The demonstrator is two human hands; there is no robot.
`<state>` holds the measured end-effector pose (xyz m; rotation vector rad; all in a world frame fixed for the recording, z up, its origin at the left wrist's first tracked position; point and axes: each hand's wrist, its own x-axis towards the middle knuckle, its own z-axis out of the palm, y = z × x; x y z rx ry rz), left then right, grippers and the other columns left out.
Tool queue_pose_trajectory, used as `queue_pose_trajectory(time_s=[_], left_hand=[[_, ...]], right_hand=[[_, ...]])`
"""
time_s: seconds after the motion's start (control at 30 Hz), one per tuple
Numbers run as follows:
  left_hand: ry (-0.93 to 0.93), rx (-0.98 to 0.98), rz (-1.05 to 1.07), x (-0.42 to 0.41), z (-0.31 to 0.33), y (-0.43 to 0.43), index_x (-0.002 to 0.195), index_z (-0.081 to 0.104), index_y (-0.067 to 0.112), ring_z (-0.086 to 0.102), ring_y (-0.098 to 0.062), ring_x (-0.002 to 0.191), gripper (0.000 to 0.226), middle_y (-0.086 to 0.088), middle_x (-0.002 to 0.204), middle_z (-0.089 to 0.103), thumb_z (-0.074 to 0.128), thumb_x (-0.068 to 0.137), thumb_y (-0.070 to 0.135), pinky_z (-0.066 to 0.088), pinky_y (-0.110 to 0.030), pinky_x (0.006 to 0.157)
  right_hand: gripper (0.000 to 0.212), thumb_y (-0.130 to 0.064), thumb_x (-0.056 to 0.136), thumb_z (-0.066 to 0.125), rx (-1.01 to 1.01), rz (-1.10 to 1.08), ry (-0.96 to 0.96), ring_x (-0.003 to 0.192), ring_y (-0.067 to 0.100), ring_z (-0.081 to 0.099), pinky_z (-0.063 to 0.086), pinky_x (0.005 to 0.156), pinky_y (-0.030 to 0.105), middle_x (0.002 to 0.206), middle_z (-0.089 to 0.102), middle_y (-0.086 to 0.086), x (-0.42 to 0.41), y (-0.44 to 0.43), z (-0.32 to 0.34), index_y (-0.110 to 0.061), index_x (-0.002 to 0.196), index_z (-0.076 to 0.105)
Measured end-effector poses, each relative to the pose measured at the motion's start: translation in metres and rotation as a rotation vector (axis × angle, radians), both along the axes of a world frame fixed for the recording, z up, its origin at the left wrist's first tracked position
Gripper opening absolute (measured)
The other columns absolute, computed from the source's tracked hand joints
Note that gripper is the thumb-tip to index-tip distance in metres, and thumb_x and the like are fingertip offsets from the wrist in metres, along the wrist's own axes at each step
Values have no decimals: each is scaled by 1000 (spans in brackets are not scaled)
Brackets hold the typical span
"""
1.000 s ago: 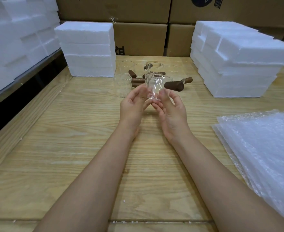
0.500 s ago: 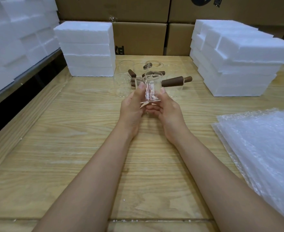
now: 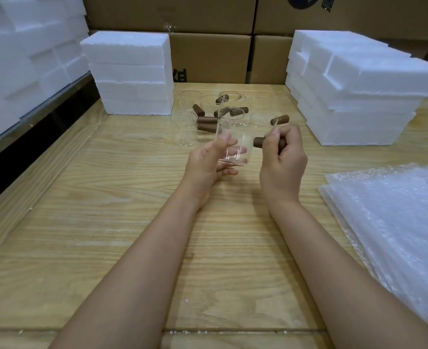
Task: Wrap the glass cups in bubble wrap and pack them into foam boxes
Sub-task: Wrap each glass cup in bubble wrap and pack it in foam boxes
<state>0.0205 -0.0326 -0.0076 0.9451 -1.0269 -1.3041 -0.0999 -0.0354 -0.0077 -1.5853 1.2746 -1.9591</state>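
Holding the glass cup [image 3: 233, 144] above the table [image 3: 107, 222], the right hand [image 3: 282, 162] is clamped round its brown handle [image 3: 258, 142] while the left hand [image 3: 207, 165] cradles the clear body between thumb and curled fingers. Probable fault: the smooth wall slips from the loose left grip and the cup strikes the wood before reaching the bubble wrap [image 3: 396, 222]. Black print on the cartons [image 3: 207, 54] behind is cut off and cannot be read.

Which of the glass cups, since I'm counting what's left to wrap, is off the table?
The glass cup held in both hands: the right hand grips its brown handle, the left hand holds its body. The other cups stand on the table.
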Motion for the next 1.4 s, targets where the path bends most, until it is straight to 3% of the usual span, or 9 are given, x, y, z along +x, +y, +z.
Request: queue_pose_trajectory(time_s=[0.23, 0.5, 0.67, 0.83, 0.97, 1.07, 1.2, 1.33, 1.4], left_hand=[[-10, -150, -148, -4, -6, 3, 116, 56, 16, 63, -26, 112, 49, -3, 113, 68, 70, 69, 17, 54, -33, 86], [-82, -192, -184, -3, -7, 3, 114, 54, 24, 58, -17, 121, 64, 3, 118, 66, 78, 57, 8, 47, -37, 101], [60, -97, -200, -1, -5, 3, 116, 55, 13, 66, -25, 101, 50, -7, 105, 71, 73, 69, 9, 56, -33, 83], [199, 36, -261, 1, -2, 2, 116, 55, 5, 71, -26, 86, 40, -16, 102, 69, 61, 81, 22, 59, -29, 68], [221, 141, -321, 5, -1, 0, 124, 53, 7, 73, -29, 77, 54, -16, 96, 72, 50, 85, 44, 56, -26, 55], [210, 176, -330, 5, -3, -4, 137, 46, 9, 68, -23, 59, 56, -14, 94, 67, 36, 97, 48, 47, -21, 43], [198, 207, -339, 9, -4, -10, 116, 57, 17, 55, -18, 45, 46, -11, 85, 50, 24, 103, 46, 30, -17, 37], [190, 283, -341, 14, -4, -14, 111, 57, 13, 53, -20, 43, 44, -8, 70, 62, 27, 103, 45, 31, -16, 32], [224, 303, -344, 15, -3, -14, 107, 61, 14, 53, -20, 43, 44, -10, 78, 65, 30, 102, 44, 33, -16, 33]], right_hand=[[34, -18, 98, 41, 250, -67, -326, 61, 16, 48, 38, 58, 31, 69, 62, 7, -10, -11, 5, -18, 65, 50], [31, -13, 89, 41, 482, 5, -492, 45, 13, 37, 29, 49, 26, 40, 51, -11, -14, -15, 6, -15, 60, 51], [31, -15, 92, 45, 318, -58, -327, 59, 13, 48, 39, 59, 30, 55, 60, -11, -10, -10, 8, -17, 61, 50], [31, -17, 96, 50, 89, -30, -164, 56, -2, 54, 39, 57, 9, 53, 57, -17, -5, -1, 11, -24, 66, 46], [25, -20, 92, 58, 6, 29, -31, 55, 2, 53, 41, 55, 14, 59, 56, 0, -2, 6, 12, -25, 72, 45], [21, -21, 89, 64, -29, 113, 71, 57, 11, 58, 45, 53, 26, 64, 49, -8, 5, 10, 10, -23, 78, 46], [11, -16, 86, 66, -105, 188, 168, 59, 13, 49, 43, 56, 25, 70, 48, -14, 12, 14, 11, -16, 89, 55], [11, -10, 89, 62, -77, 298, 154, 59, -4, 56, 43, 53, 11, 69, 58, -15, 11, 16, 12, -5, 99, 60], [8, -12, 90, 60, -66, 332, 170, 57, 4, 55, 42, 52, 12, 72, 62, -20, 12, 18, 13, -11, 98, 59]])
